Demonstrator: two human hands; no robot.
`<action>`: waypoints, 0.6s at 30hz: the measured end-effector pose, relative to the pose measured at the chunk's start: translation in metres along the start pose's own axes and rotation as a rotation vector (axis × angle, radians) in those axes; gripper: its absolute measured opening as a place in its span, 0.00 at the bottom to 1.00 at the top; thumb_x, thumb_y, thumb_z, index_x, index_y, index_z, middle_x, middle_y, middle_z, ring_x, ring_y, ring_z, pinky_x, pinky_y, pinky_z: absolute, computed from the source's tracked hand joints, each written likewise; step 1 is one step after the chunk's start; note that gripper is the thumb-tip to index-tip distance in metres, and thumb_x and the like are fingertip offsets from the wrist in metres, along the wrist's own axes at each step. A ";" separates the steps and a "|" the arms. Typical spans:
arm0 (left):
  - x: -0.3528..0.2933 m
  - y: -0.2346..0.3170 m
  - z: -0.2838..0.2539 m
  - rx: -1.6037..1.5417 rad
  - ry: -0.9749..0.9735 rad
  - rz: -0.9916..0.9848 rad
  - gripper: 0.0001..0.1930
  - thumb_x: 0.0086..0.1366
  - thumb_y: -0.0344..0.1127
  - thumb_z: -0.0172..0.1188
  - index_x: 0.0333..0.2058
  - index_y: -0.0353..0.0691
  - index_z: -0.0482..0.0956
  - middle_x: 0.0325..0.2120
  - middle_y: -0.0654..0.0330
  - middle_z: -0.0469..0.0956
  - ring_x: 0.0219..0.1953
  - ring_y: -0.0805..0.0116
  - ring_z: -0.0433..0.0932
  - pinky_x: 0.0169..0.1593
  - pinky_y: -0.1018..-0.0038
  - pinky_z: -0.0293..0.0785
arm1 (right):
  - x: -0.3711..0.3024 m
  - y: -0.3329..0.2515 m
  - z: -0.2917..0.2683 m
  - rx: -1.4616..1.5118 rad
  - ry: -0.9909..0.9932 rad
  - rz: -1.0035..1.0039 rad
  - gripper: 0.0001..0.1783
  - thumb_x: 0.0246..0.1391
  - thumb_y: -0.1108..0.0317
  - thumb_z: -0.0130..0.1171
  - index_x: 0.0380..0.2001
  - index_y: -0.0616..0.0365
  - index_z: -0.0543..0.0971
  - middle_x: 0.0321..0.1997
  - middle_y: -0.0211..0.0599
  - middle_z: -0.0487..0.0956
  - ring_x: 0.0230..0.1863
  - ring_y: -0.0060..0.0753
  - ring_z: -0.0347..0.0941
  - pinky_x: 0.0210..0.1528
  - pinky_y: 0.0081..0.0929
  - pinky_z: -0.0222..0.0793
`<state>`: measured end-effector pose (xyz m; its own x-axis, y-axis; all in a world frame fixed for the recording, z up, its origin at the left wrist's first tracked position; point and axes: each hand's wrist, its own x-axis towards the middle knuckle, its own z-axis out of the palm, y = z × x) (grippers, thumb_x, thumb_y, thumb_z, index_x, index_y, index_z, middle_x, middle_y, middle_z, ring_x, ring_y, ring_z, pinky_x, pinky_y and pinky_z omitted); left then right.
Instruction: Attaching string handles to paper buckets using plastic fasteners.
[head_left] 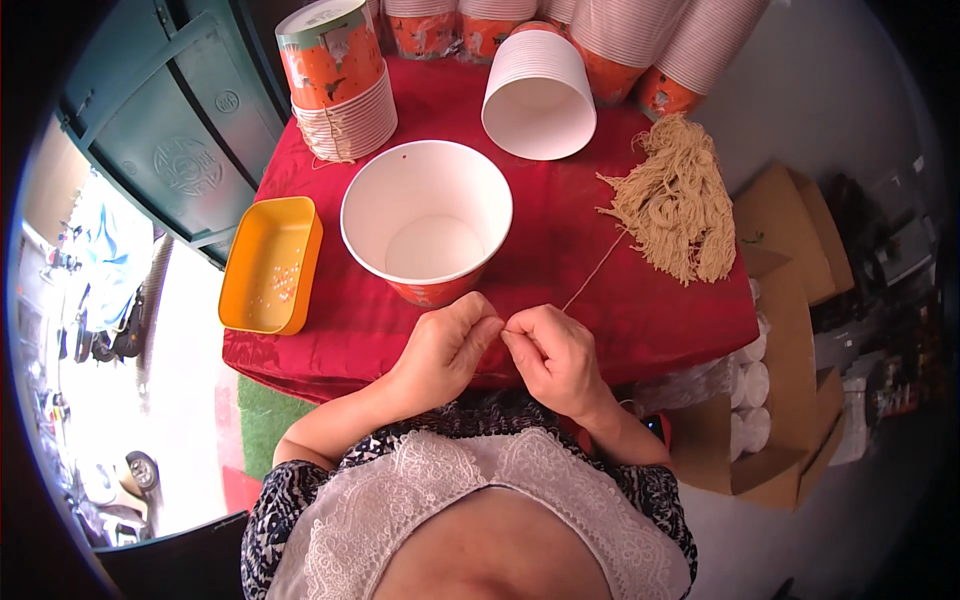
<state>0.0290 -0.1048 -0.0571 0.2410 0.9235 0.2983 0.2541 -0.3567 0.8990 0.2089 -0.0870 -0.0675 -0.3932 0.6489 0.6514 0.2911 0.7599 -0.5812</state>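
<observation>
Close to the table's front edge, my left hand [450, 345] and my right hand [556, 358] meet with fingers pinched. A thin beige string [595, 270] runs from a loose string bundle [680, 205] on the right down to my right hand, which grips it. Whatever sits between my left fingertips is too small to make out. Just beyond my hands stands a large white-lined paper bucket [428, 215], upright, with nothing inside and an orange printed outside. To its left lies a yellow rectangular tub [270, 265] holding small pale bits.
A red cloth covers the table [545, 215]. At the back left rises a stack of paper buckets [340, 85] with string hanging on it. One bucket stack [540, 95] lies tipped toward me; others stand behind. Right of the table is an open cardboard box [775, 390] with white rolls.
</observation>
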 end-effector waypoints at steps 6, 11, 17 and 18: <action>-0.011 0.008 -0.017 0.087 -0.053 -0.045 0.03 0.65 0.22 0.56 0.36 0.33 0.72 0.26 0.49 0.76 0.29 0.51 0.79 0.33 0.65 0.73 | -0.005 -0.010 0.014 0.232 0.036 0.264 0.08 0.52 0.82 0.62 0.29 0.61 0.73 0.22 0.40 0.75 0.21 0.35 0.74 0.23 0.30 0.67; -0.016 0.014 -0.032 0.113 0.089 -0.016 0.04 0.64 0.20 0.57 0.36 0.33 0.72 0.25 0.54 0.75 0.27 0.64 0.77 0.32 0.71 0.72 | 0.006 -0.013 0.022 0.198 0.099 0.181 0.10 0.47 0.83 0.64 0.26 0.60 0.72 0.20 0.36 0.73 0.19 0.33 0.71 0.22 0.29 0.65; -0.017 0.022 -0.052 0.093 0.289 0.046 0.02 0.66 0.20 0.55 0.35 0.32 0.73 0.21 0.66 0.71 0.23 0.83 0.68 0.26 0.83 0.65 | 0.017 0.000 0.043 0.014 0.311 -0.053 0.14 0.39 0.85 0.65 0.22 0.57 0.70 0.17 0.33 0.68 0.15 0.36 0.66 0.19 0.32 0.60; -0.016 0.022 -0.054 0.091 0.298 0.079 0.02 0.66 0.19 0.55 0.35 0.32 0.73 0.21 0.66 0.71 0.22 0.83 0.68 0.26 0.84 0.65 | 0.020 0.001 0.045 0.016 0.308 -0.054 0.14 0.39 0.85 0.65 0.22 0.57 0.70 0.17 0.33 0.68 0.15 0.36 0.66 0.19 0.32 0.60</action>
<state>-0.0198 -0.1200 -0.0244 -0.0187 0.8885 0.4586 0.3312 -0.4272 0.8413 0.1623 -0.0752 -0.0774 -0.1246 0.5908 0.7972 0.2623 0.7945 -0.5478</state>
